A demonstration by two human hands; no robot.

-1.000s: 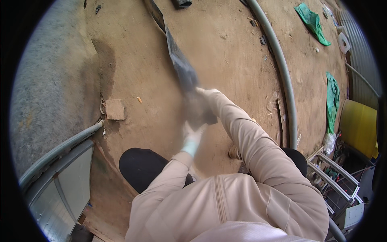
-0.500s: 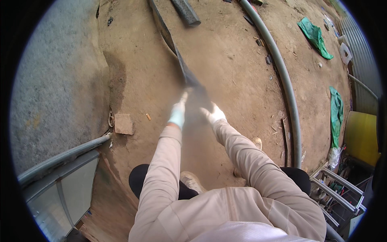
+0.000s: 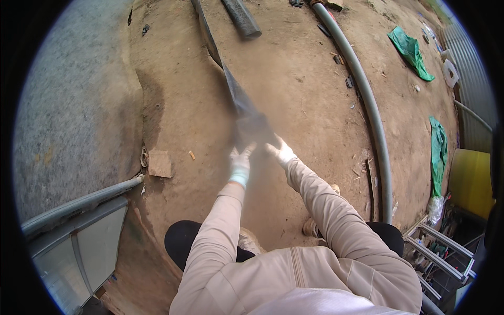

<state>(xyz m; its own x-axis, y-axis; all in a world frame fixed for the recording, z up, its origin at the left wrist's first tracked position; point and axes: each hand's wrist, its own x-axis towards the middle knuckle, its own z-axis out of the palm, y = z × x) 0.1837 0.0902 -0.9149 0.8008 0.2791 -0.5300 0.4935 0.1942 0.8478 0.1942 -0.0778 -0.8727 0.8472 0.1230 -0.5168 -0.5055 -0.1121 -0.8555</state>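
A long, dark, flat strip of sheeting (image 3: 237, 93) runs from the far edge of the view down to my hands, twisting along its length. Its near end is hazy, since the middle of the picture is blurred. My left hand (image 3: 241, 161), in a whitish glove with a pale green cuff, grips that near end, thumb and fingers to either side. On the strip's right edge, my right hand (image 3: 282, 150), also gloved in white, holds on with thumb and fingertips. Exactly how the fingers close is smeared by the haze.
A grey pipe (image 3: 370, 100) curves along the right over bare soil. Near the far edge lies a dark tube (image 3: 242, 20). A block (image 3: 160, 164) sits beside the grey sheet (image 3: 79, 105) at left. Green bags (image 3: 412, 52), a yellow container (image 3: 470, 181) and a metal frame (image 3: 438, 247) stand right.
My left hand has drawn back toward me and slightly right along the strip. My right hand has shifted only a little, and more of the strip shows ahead of my hands.
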